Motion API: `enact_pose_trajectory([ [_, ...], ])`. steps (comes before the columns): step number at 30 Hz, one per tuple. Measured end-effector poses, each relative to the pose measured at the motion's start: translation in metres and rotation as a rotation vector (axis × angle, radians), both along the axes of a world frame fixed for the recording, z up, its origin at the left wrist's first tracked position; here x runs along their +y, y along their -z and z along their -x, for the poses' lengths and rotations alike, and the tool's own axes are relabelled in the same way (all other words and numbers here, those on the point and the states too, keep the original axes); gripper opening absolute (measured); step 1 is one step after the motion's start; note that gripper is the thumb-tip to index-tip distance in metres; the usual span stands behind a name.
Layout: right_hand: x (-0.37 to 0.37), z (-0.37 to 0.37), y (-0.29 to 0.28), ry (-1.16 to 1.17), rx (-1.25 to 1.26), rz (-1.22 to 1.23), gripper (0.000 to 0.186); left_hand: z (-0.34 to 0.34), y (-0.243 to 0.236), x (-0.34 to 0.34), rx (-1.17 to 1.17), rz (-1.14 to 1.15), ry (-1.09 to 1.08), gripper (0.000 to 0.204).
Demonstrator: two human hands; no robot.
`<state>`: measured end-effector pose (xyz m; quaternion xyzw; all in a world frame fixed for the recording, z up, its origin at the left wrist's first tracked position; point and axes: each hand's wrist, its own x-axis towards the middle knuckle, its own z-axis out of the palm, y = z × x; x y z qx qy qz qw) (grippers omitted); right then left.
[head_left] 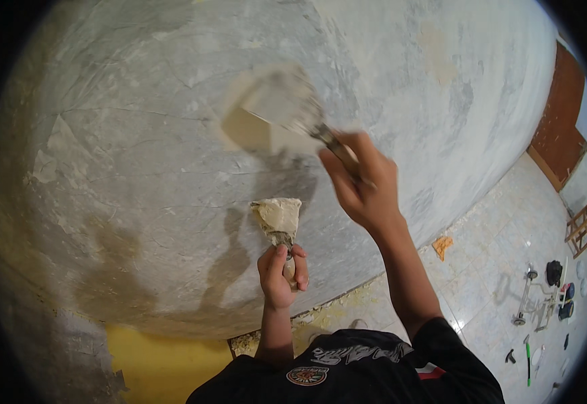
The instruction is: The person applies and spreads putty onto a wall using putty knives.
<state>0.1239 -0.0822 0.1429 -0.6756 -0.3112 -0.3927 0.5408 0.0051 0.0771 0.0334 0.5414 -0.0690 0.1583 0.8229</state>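
My left hand [281, 273] is wrapped round the handle of a putty knife, whose blade carries a thick lump of cream-coloured putty [277, 215]. In my right hand [372, 182] is a second, wider putty knife [286, 101], raised higher and blurred by motion. Its blade lies against or just off the grey wall [172, 145]; I cannot tell which. Beside that blade shows a fresh beige patch of putty [245, 128]. Both hands are closed on their handles.
A tiled floor [478, 249] runs along the wall at right. On it lie an orange cloth [443, 247], a metal-framed wheeled thing [539, 296] and a green-handled tool [528, 360]. A brown door panel [559, 114] stands far right; yellow paint [165, 363] covers a lower-left area.
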Motion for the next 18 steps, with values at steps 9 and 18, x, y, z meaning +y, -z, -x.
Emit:
enact_pose_trajectory([
  [9, -0.046, -0.02, 0.02, 0.076, 0.189, 0.094, 0.019, -0.01, 0.013, -0.011, -0.041, 0.029, 0.006, 0.04],
  [18, -0.081, -0.029, -0.027, 0.009, -0.043, 0.191, 0.017, -0.009, 0.015, -0.018, -0.027, 0.045, 0.039, 0.04],
])
